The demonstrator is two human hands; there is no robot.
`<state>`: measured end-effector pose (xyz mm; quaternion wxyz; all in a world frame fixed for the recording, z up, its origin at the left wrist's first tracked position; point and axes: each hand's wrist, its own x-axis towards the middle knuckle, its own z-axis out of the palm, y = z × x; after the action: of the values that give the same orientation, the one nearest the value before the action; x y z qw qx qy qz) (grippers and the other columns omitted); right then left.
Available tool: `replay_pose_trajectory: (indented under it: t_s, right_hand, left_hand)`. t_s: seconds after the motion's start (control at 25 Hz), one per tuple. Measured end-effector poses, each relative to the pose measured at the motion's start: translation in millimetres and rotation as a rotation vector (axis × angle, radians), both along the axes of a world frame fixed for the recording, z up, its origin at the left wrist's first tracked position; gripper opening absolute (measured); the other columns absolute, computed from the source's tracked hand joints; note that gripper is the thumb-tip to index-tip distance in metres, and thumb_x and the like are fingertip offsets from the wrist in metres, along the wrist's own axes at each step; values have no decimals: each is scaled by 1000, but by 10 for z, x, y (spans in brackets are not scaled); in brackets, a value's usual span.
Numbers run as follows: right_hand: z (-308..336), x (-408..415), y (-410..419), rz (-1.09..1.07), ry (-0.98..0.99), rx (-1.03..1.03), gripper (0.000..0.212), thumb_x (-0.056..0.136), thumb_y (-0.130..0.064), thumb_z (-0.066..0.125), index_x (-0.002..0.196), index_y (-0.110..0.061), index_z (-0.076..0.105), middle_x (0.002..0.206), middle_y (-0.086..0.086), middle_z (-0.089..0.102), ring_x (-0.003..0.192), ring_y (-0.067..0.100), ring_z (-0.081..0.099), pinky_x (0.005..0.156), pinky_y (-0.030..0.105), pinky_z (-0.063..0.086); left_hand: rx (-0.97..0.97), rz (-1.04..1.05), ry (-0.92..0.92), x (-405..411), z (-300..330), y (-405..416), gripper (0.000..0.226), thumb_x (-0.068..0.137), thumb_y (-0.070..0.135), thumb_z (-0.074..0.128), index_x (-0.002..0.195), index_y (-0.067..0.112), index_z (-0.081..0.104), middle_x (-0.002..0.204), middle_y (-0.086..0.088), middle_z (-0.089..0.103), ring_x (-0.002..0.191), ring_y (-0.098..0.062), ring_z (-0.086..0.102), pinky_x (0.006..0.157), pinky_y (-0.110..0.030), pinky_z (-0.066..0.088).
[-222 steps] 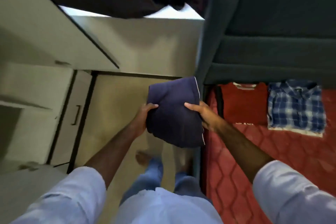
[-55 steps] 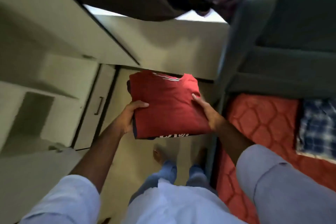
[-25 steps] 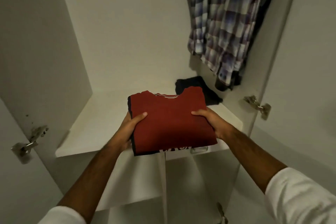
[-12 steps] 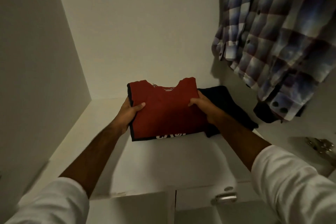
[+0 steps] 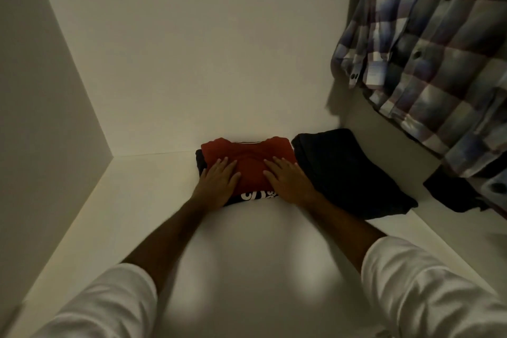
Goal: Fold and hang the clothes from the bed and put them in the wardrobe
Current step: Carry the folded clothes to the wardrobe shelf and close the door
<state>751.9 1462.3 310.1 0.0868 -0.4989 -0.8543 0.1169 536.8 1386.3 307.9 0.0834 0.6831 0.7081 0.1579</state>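
A folded red T-shirt (image 5: 248, 158) with white lettering at its near edge lies at the back of the white wardrobe shelf (image 5: 247, 255), against the rear wall. It sits on top of a dark folded garment whose edge shows at its left. My left hand (image 5: 218, 182) lies flat on the shirt's left half with straight fingers. My right hand (image 5: 285, 180) presses flat on its right half. A folded dark garment (image 5: 348, 173) lies right beside the red shirt.
A blue and white plaid shirt (image 5: 428, 57) hangs at the upper right inside the wardrobe. Below it a dark piece of cloth (image 5: 452, 191) rests on the shelf. White walls close the compartment at the left and back.
Both hands carried the red shirt to the back of the shelf, set it down, and let go of its sides. They now lie flat on top.
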Motion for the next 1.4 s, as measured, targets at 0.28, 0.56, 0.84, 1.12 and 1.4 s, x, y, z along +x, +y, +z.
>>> replay_pose_trajectory:
  t_s: [0.28,0.56,0.84,1.12,1.4]
  right_hand:
    - [-42,-5,-65,-67,21,36,59,107,-57,21,161,-32,24,170,-1,17,156,20,12,126,44,3]
    - [83,534,-843,-7,-110,99,71,104,-62,31,163,-24,17,169,4,16,156,23,14,126,46,6]
    - [45,1372,-2202,17,-163,254,77,101,-65,36,162,-22,17,170,7,13,157,27,11,125,51,2]
    - [-250,2133,-3756,46,-147,213,79,100,-65,37,162,-20,18,170,8,15,157,28,11,126,55,4]
    - [-757,2801,-5273,-55,-201,75,96,86,-76,5,163,-20,12,169,9,15,156,29,11,125,56,2]
  left_hand:
    - [42,9,-1,-28,-110,29,58,108,48,21,161,25,17,170,-3,10,157,-20,4,125,-49,4]
    - [-24,-22,197,273,20,-660,70,105,57,23,162,19,8,170,-6,7,156,-27,6,125,-55,13]
    - [156,-64,333,1230,-44,-2096,69,103,59,30,160,21,23,170,-8,7,157,-31,-1,122,-60,1]
    - [164,-94,377,2121,-440,-3650,76,100,64,17,159,17,27,168,-11,18,156,-33,11,121,-64,10]
    - [69,-276,368,2637,-846,-4745,87,97,69,4,158,13,30,166,-13,22,155,-33,15,121,-65,11]
